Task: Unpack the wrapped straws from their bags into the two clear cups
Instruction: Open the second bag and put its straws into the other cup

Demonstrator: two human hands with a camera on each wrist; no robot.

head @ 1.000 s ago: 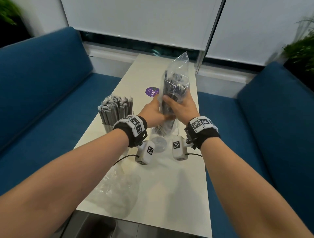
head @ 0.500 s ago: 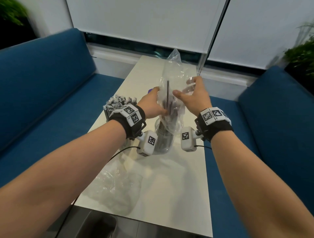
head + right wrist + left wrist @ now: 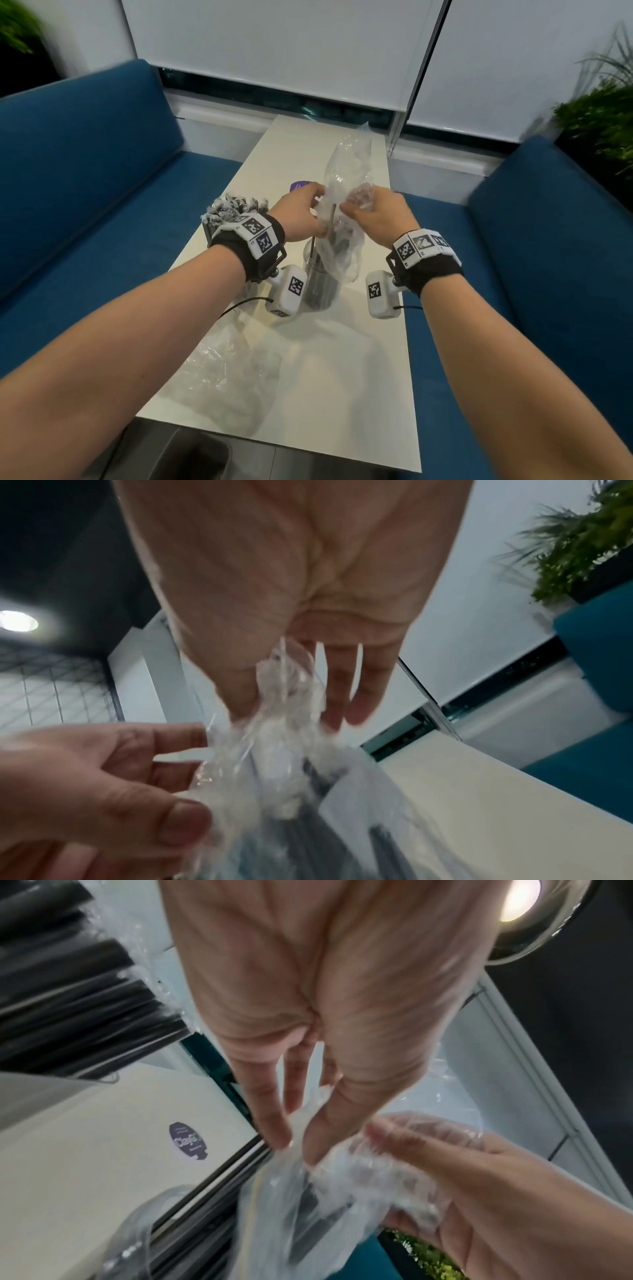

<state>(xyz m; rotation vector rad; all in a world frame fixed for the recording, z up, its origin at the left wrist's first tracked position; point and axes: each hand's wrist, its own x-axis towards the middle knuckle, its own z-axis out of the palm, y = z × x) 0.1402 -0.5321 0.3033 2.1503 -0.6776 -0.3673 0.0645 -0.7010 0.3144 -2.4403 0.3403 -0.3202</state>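
Both hands are raised over the middle of the pale worktop [image 3: 376, 342], working the same clear plastic bag [image 3: 346, 178]. The left hand [image 3: 301, 214] pinches the bag's film between thumb and fingers on its left side; the left wrist view shows the thumb and forefinger closed together on the plastic. The right hand [image 3: 375, 214] holds a bunched fold of the film on the right side, thumb against fingers, so each grip is narrow and closed on the bag. The bag stands upright and crumpled, its closed end uppermost and its lower end over the near clear cup [image 3: 320, 284].

That cup stands on the worktop directly below the hands and holds dark wrapped straws [image 3: 322, 291]. One straw [image 3: 333, 219] shows inside the bag between the two hands; a few more dark shapes lie lower in the film, though blur makes their number uncertain.

The far clear cup [image 3: 209, 233] stands to the left, partly hidden behind the left wrist band, and is packed with upright wrapped straws with pale twisted tops [image 3: 233, 205].

A second clear bag [image 3: 226, 380] lies flat and crumpled on the near left part of the worktop. A round purple sticker [image 3: 297, 185] is on the worktop just beyond the left hand. Blue sofas [image 3: 85, 178] flank the worktop on both sides.
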